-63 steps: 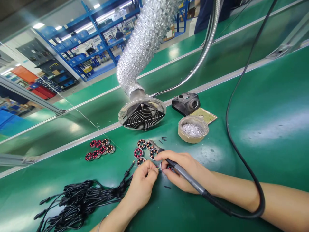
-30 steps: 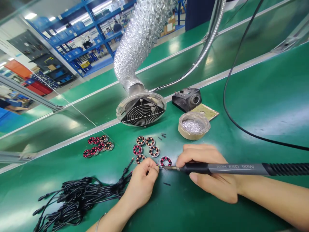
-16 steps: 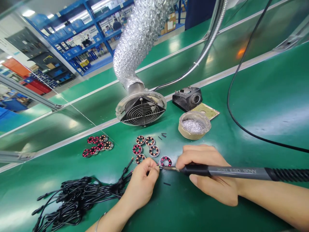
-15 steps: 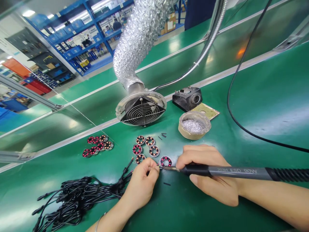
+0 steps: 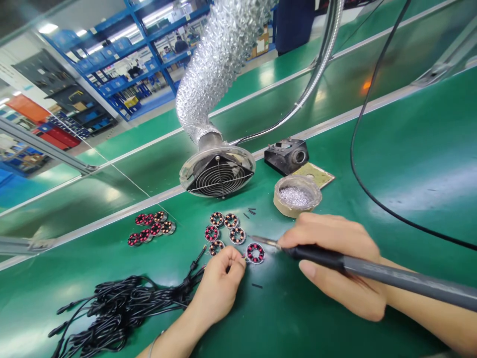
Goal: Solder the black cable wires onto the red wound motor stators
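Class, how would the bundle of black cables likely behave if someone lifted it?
The bundle of black cables would probably droop, as it lies in thin, loose loops. Its ends, splayed at the picture's left, might trail or snag.

Soldering iron [image 5: 357, 267] near red-wound ring [image 5: 249, 253]

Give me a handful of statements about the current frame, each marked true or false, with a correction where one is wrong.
1. The right hand holds a soldering iron. True.
2. The left hand lies open and flat. False: it is curled, pinching thin wires.
3. In the picture, the round tub stands left of the fume extractor. False: it stands to the right.
4. The ring just right of the left hand has red windings. True.
5. A bundle of black cables lies left of the left hand. True.
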Action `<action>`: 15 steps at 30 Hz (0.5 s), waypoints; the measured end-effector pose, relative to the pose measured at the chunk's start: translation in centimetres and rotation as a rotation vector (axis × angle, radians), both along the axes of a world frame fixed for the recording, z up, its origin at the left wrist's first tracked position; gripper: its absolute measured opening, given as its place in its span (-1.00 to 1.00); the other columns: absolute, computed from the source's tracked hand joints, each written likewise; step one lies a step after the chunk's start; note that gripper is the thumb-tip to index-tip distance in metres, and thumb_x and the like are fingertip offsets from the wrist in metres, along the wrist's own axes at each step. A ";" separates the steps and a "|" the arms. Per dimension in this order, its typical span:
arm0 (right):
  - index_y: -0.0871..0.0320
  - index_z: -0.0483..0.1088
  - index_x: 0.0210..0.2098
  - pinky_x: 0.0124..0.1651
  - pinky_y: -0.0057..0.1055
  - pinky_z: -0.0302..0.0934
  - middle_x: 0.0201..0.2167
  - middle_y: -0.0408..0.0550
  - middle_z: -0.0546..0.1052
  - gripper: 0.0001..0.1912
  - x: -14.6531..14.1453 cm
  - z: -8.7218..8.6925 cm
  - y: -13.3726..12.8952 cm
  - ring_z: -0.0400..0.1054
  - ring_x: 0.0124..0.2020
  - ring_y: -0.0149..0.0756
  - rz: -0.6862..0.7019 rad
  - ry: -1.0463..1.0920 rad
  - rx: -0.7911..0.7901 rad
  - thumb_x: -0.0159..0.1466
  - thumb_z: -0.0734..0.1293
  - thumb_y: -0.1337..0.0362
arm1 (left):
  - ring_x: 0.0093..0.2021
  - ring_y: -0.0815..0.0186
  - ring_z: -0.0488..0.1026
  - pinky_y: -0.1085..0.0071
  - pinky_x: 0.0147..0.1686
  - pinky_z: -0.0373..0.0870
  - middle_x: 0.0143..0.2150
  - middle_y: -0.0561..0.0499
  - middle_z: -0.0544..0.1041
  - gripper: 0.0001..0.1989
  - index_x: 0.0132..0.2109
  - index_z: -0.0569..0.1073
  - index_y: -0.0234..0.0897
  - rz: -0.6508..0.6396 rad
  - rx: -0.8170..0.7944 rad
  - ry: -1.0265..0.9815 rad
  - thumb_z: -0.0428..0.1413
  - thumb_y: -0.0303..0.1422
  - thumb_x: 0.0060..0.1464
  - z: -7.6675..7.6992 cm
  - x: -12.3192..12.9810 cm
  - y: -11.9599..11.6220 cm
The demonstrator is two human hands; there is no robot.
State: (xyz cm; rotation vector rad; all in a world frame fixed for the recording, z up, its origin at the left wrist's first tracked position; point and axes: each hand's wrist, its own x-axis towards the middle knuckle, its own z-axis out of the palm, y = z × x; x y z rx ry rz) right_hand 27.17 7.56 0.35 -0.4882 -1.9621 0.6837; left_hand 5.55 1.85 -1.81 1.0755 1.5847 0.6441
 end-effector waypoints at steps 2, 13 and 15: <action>0.08 0.36 -0.05 -0.45 -0.36 0.21 -0.43 -0.06 0.47 -0.73 1.0 0.9 0.0 0.35 -0.50 -0.30 -0.103 -0.046 0.067 0.26 0.23 0.37 | -0.61 0.48 -0.08 0.50 -0.59 -0.07 -0.64 0.26 0.05 -0.71 -0.50 0.20 -0.20 0.008 -0.007 -0.023 0.06 -0.13 -0.02 -0.1 0.0 -0.1; 0.11 0.36 -0.03 -0.41 -0.42 0.37 -0.38 -0.05 0.52 -0.79 5.1 -2.1 -1.2 0.45 -0.47 -0.30 -0.596 -0.327 0.236 0.35 0.23 0.35 | -0.67 0.55 -0.12 0.59 -0.65 -0.13 -0.66 0.27 0.13 -0.62 -0.47 0.24 -0.24 0.081 -0.054 -0.218 0.14 -0.04 -0.03 -0.8 -0.2 -0.2; 0.12 0.35 -0.01 -0.42 -0.47 0.39 -0.38 -0.07 0.55 -0.79 4.7 -2.4 -1.2 0.47 -0.51 -0.35 -0.582 -0.328 0.204 0.38 0.22 0.36 | -0.71 0.57 -0.11 0.60 -0.69 -0.14 -0.68 0.26 0.17 -0.59 -0.48 0.24 -0.23 0.107 -0.062 -0.252 0.14 0.00 -0.03 -0.9 -0.2 -0.2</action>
